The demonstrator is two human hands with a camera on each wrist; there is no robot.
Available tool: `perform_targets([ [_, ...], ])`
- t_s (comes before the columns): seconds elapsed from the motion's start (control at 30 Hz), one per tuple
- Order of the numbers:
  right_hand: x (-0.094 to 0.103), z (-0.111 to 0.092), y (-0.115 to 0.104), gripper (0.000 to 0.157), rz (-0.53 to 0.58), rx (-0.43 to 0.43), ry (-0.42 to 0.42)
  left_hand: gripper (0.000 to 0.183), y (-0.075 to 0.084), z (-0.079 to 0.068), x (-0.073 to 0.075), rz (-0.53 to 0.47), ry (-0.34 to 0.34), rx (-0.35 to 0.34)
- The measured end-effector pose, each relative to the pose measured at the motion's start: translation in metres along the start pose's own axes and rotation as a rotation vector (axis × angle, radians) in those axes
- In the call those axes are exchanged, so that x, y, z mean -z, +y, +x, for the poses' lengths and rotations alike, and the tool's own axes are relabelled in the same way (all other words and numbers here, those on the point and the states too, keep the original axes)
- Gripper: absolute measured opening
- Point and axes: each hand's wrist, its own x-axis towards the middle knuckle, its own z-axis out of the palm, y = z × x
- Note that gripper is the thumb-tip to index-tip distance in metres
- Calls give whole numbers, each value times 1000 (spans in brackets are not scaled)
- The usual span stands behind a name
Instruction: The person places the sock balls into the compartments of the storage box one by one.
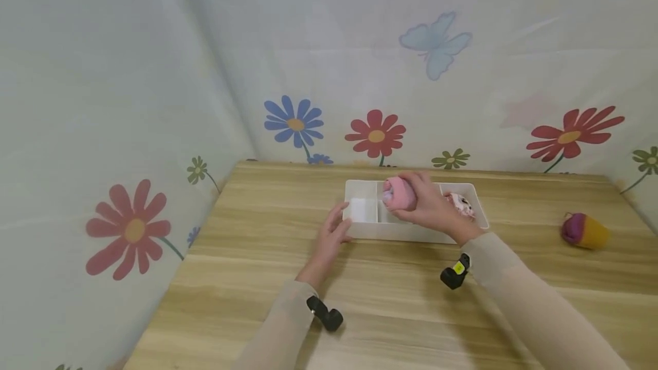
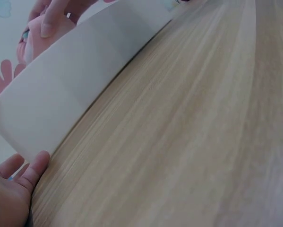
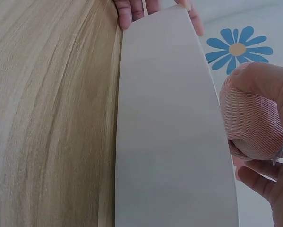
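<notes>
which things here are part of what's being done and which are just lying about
Part of the job:
pink roll, held in the right grip
white divided box, left grip at its end
patterned bundle in the box's rightmost compartment, probably

Lying about or background:
purple-and-yellow bundle on the table, possibly wanted later
flower prints on the backdrop

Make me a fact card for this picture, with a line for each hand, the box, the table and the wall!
Left hand: touching the box's left end
Right hand: holding a pink knit roll, maybe socks, over the box's middle
White box: has dividers; a red-and-white patterned bundle lies in its right compartment
Wooden table: under the box; a purple-and-yellow roll lies to the right
Wall: printed flowers and a blue butterfly
</notes>
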Motion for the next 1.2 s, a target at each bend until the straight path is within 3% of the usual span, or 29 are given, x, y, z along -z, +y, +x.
perform_targets([
  [0.2,-8,3,0,73,-22,4,-6,44,10,-6,3,-17,-26,11],
  [0.6,-16,7,7,76,-143,31,18,44,-2,1,1,21,-1,-16],
  [0.87,-23,4,8,77,-160,3,0,42,13,-9,0,13,-4,-5],
  [1.2,-21,6,10,68,-155,38,-53,44,29,-13,-2,3,-21,-2],
])
